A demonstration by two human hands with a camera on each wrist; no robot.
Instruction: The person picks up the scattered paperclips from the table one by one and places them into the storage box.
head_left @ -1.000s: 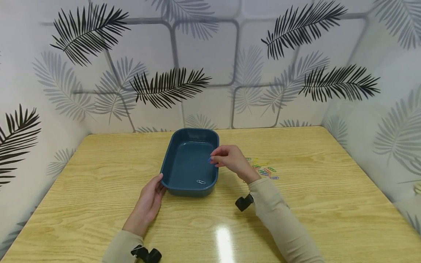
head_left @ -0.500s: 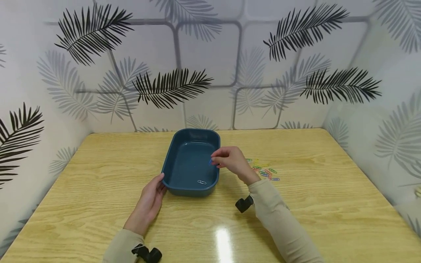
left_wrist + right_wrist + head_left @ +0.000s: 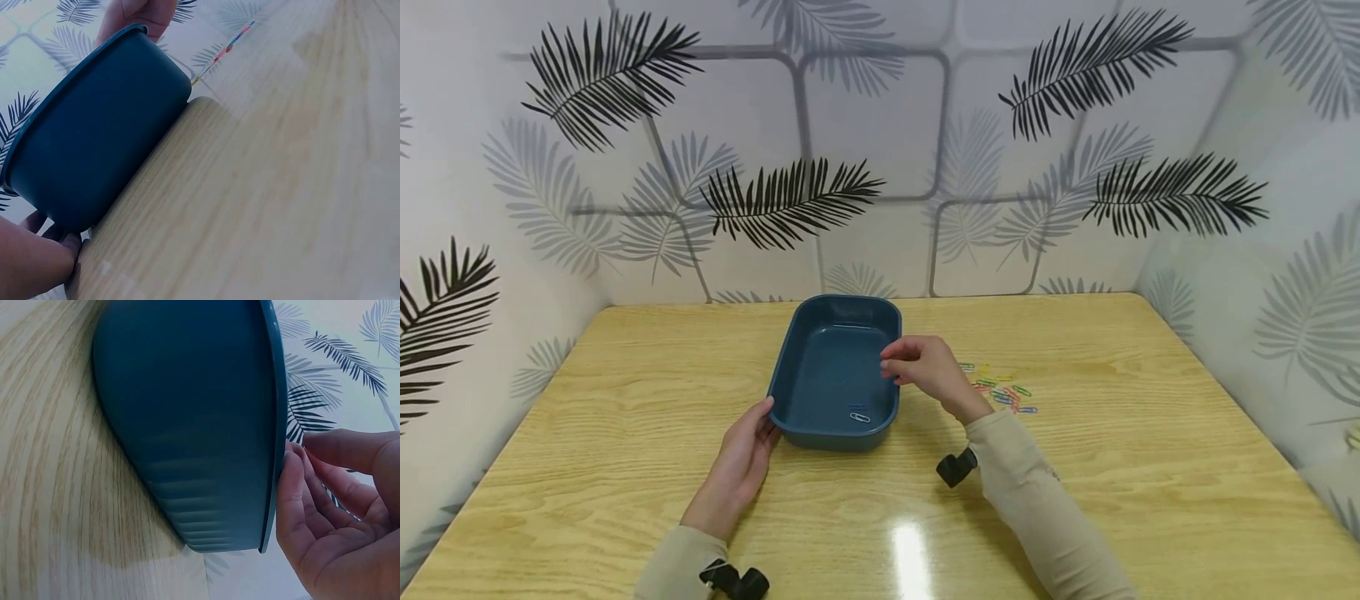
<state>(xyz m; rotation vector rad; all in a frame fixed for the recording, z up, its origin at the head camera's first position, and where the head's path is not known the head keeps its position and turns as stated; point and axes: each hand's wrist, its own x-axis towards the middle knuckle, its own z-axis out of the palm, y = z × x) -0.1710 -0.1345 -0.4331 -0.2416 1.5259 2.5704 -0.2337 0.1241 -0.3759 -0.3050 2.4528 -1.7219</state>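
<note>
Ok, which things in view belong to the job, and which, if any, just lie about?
Part of the job:
blue bin
white paper clip and blue paper clip inside it
coloured paper clips
left hand, right hand

Seemingly just surroundings:
wooden table
patterned wall
black wrist cameras

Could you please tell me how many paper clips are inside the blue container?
2: a white paper clip toward the near end of the container, and a blue paper clip just beyond it. The near wall may hide others.

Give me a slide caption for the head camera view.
Left hand holding a blue tray, right hand over its right side; two paper clips lie inside, more clips on the table.
</note>
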